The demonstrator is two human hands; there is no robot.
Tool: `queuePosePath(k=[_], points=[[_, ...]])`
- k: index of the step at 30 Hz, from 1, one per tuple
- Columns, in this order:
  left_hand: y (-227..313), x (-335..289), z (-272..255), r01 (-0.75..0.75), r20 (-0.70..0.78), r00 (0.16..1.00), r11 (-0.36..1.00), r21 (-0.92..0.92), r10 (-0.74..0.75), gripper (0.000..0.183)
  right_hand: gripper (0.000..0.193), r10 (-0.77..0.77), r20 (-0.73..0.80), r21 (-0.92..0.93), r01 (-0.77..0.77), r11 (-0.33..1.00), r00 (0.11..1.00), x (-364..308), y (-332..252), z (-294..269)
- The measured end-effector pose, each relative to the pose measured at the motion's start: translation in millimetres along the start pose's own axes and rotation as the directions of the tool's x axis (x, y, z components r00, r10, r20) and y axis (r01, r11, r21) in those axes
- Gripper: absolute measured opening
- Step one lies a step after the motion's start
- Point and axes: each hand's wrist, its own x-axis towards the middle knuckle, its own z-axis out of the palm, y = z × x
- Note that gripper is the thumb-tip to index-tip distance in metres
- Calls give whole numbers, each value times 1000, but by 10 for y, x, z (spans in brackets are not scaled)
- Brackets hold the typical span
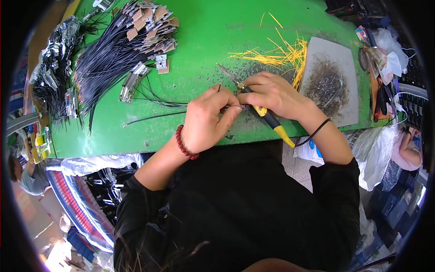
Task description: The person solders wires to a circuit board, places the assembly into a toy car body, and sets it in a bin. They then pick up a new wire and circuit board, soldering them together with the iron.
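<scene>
Right now a black wire (156,116) lies along the front of the bench (204,45), running from its free end at the left into the left hand (208,119). That hand is closed narrow around it, fingers curled and thumb near the forefinger. Just beside it, the right hand (276,97) grips a black and yellow tool (271,119), its metal tip pointing up and to the left. Left of the hands sits a silver metal piece (132,82), and beyond it a big bundle of dark wires (106,59). Yellow strands (297,56) are scattered past the right hand, next to a grey board (312,50) strewn with dark scraps (328,81).
</scene>
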Motion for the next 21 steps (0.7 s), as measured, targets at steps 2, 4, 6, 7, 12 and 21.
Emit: queuePosePath(k=[2, 4, 6, 7, 12, 21], points=[[-2, -7, -6, -19, 5, 1000, 1000, 15, 19, 11, 22, -10, -30, 16, 11, 1000, 1000, -10, 9, 30], [-11, -18, -2, -26, -18, 1000, 1000, -5, 26, 11, 23, 6, -63, 50, -3, 999, 998, -17, 3, 76], [-15, -4, -13, -29, -24, 999, 999, -22, 28, 11, 24, 23, -96, 83, -15, 996, 995, -10, 8, 112], [-13, -1, -20, -32, -33, 999, 999, -39, 31, 11, 25, 7, -104, 135, 7, 991, 995, 2, 16, 128], [4, 12, -22, -40, -11, 999, 999, -15, 40, 12, 27, -29, -73, 88, 36, 995, 997, -23, 2, 103], [-182, 89, 343, -35, 59, 998, 981, 188, 25, 9, 38, 351, -488, -66, -435, 898, 799, -134, -411, 458]])
